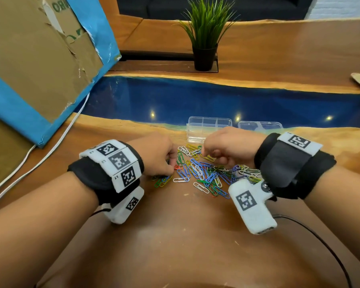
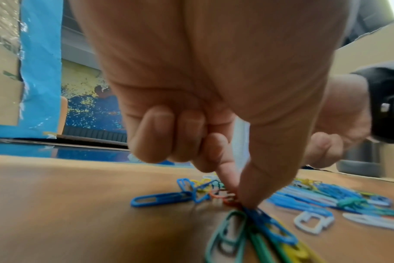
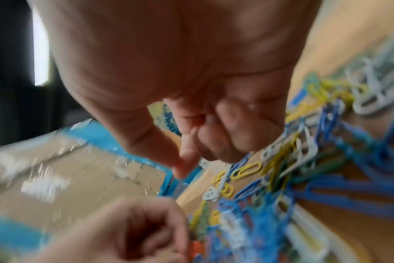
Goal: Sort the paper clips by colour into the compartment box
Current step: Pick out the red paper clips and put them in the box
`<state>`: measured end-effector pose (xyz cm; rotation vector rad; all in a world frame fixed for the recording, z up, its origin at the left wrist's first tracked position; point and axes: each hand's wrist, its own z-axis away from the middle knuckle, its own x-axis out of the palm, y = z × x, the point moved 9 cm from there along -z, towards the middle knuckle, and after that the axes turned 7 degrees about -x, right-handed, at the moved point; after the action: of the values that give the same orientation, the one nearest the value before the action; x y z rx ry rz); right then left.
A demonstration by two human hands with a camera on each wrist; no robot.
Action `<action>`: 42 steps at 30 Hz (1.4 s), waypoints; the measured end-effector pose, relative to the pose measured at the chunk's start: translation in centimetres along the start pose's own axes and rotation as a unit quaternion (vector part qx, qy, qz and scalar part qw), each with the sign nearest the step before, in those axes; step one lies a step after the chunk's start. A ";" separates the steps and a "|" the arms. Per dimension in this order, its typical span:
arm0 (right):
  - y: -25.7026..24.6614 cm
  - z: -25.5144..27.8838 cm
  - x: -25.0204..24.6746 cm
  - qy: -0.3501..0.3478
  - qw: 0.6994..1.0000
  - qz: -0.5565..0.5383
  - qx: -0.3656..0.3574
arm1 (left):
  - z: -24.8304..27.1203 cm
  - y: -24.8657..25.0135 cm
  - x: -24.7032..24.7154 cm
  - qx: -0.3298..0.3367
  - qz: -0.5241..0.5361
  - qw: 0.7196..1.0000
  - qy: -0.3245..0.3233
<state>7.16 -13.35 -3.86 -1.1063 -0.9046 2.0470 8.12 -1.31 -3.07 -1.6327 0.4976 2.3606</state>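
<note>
A heap of paper clips point(image 1: 206, 173) in blue, white, green, yellow and red lies on the wooden table. Behind it stands the clear compartment box point(image 1: 208, 127); I see no clips in it. My left hand point(image 1: 172, 166) sits at the heap's left edge. Its thumb and forefinger pinch a red paper clip point(image 2: 228, 200) that lies on the table among blue and green ones. My right hand point(image 1: 205, 153) hovers over the far side of the heap with its fingers curled. The right wrist view is blurred; the thumb meets the forefinger point(image 3: 187, 156) and no clip shows between them.
A second clear plastic piece point(image 1: 260, 125) lies right of the box. A taped cardboard box point(image 1: 40, 65) leans at the left, with a white cable point(image 1: 29, 163) running beside it. A potted plant point(image 1: 205, 38) stands farther back, beyond the blue resin strip point(image 1: 216, 100).
</note>
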 end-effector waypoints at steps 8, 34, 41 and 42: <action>-1.6 0.4 0.5 0.032 0.919 0.392 -0.040 | -0.4 -0.5 -0.4 -0.006 -0.010 1.000 0.015; -1.4 -0.2 -0.3 0.016 0.883 0.469 -0.005 | -0.3 -2.7 -0.6 -0.074 0.337 0.938 -0.004; -1.2 -0.2 -0.3 0.013 0.884 0.467 -0.003 | -0.3 -1.7 0.5 -0.043 0.389 0.918 -0.062; -1.1 -0.2 -0.4 0.015 0.886 0.463 -0.002 | -0.3 -1.6 0.5 -0.045 0.384 0.920 -0.061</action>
<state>7.76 -13.00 -2.86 -1.7956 -0.3523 2.7370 8.80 0.06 -3.83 -1.4818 1.2003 3.0341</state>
